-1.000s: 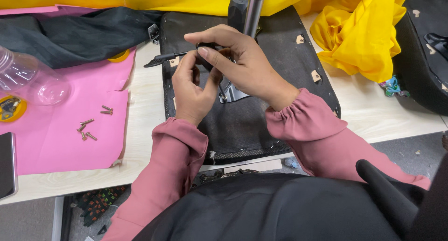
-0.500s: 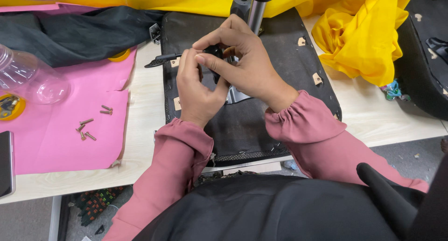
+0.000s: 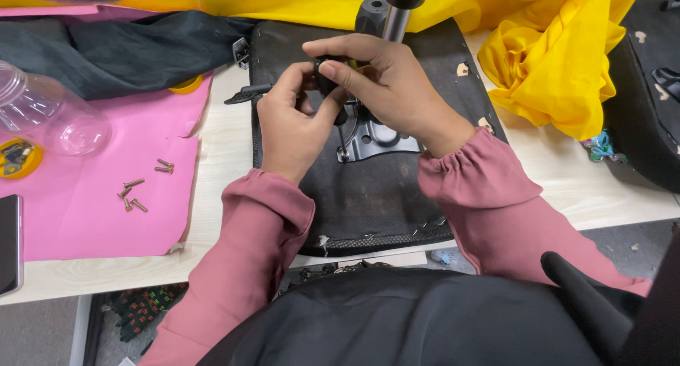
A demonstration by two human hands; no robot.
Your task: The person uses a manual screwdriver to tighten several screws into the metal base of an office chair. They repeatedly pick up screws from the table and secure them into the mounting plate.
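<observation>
A black chair seat (image 3: 368, 196) lies upside down on the table, with a grey metal mounting plate (image 3: 379, 138) at its middle and a black gas column (image 3: 392, 12) rising from it. My left hand (image 3: 289, 129) and my right hand (image 3: 386, 83) both grip the dark handle of a screwdriver (image 3: 327, 79) above the plate. Its thin shaft runs down to a screw (image 3: 343, 152) at the plate's left corner. A black lever (image 3: 244, 95) sticks out of the seat's left side.
Several loose screws (image 3: 140, 189) lie on a pink sheet (image 3: 92, 217) at left, beside a clear plastic jar (image 3: 49, 118), a yellow lid (image 3: 18, 157) and a phone (image 3: 8, 242). Behind are black fabric (image 3: 127, 44) and yellow cloth (image 3: 552, 54). Another black seat (image 3: 648, 90) lies right.
Both hands have shifted from near the lever toward the plate. The screwdriver now stands upright, its shaft showing below my fingers and its tip on the screw.
</observation>
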